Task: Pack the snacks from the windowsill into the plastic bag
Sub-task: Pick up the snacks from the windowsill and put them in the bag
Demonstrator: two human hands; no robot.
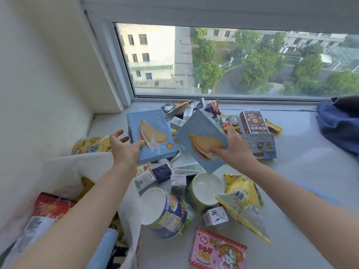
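We see two pale blue boxes of matt cardboard, one at the left, the other gripped in the right hand. The windowsill is smooth, pale, faintly sheened. The plastic bag looks thin, white, softly crinkled film. Two tubs wear glossy printed wraps with smooth white bases. The yellow packet is shiny crinkled foil-plastic. The pink pack gleams. The blue cloth looks soft and matt.

Dark small carton: "Vitoge" script; other print unreadable.
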